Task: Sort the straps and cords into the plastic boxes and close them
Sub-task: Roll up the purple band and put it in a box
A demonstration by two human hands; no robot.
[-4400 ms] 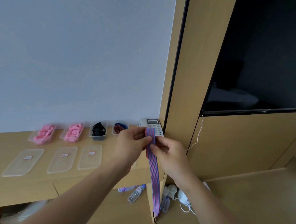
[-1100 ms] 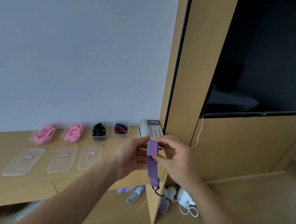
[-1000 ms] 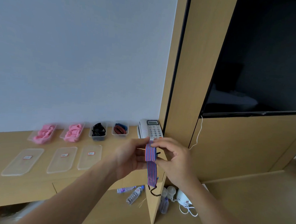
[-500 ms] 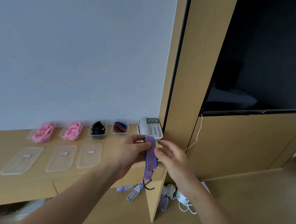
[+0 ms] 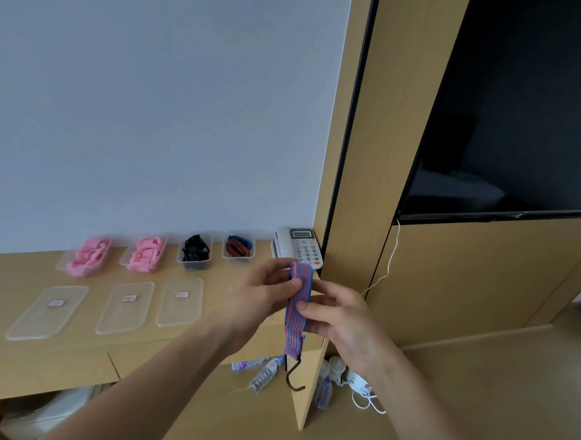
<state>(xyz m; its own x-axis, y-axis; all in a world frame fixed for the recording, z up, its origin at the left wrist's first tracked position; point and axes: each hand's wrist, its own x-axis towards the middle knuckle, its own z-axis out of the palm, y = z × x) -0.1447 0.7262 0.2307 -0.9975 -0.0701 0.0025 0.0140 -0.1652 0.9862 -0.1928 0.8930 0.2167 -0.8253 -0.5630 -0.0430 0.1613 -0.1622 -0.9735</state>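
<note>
**Striped strap mid-fold above worktop edge**

The striped strap is held in the air over the right near corner of the worktop, its hook dangling below. Judgement: fold the loose tail up evenly and tuck the hook in before carrying it to the far box holding similar cord. Left hand pinches the folded top, fingers curled. Right hand grips the strap lower down, thumb across it.

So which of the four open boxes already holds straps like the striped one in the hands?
The rightmost box, beside the phone: red and blue striped straps inside. The others hold pink or black ones.
</note>
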